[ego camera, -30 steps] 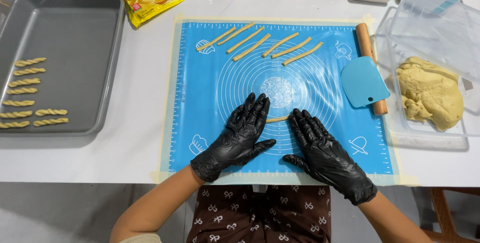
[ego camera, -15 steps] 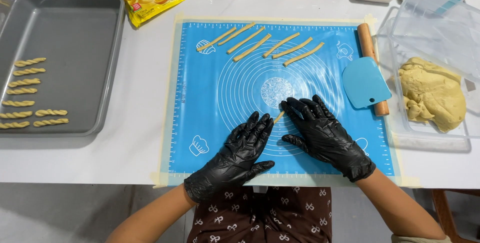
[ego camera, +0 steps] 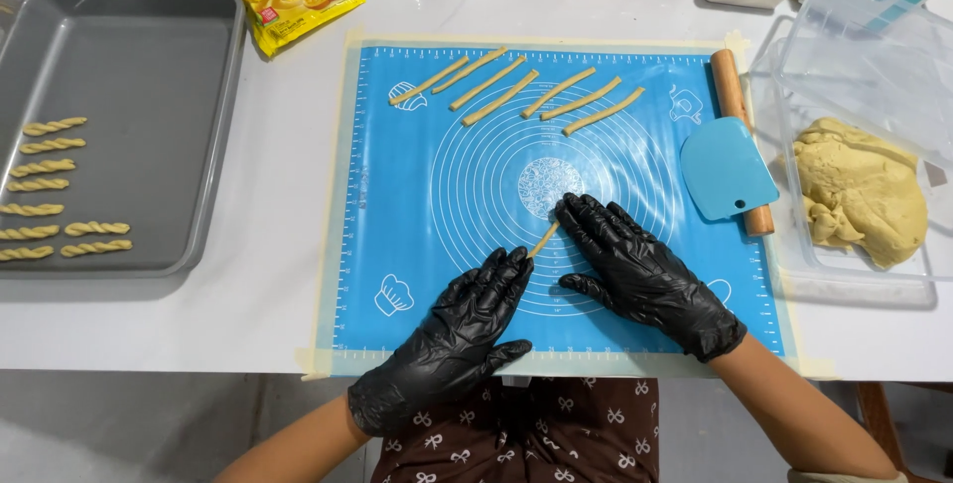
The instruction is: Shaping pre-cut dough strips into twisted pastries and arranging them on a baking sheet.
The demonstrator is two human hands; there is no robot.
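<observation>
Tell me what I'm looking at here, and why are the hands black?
The picture comes from a camera worn on a person's head, looking down at a white table. The hands are black because they wear thin gloves. The left hand and right hand lie flat on a blue baking mat, with a thin strip of dough between their fingertips. Six more dough strips lie in a row at the top of the mat. Beside them are a wooden rolling pin and a blue scraper. A clear tub holds a dough lump. A grey tray holds twisted dough sticks.

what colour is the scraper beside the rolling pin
Light blue scraper, lying partly over the wooden rolling pin; head view.
</observation>
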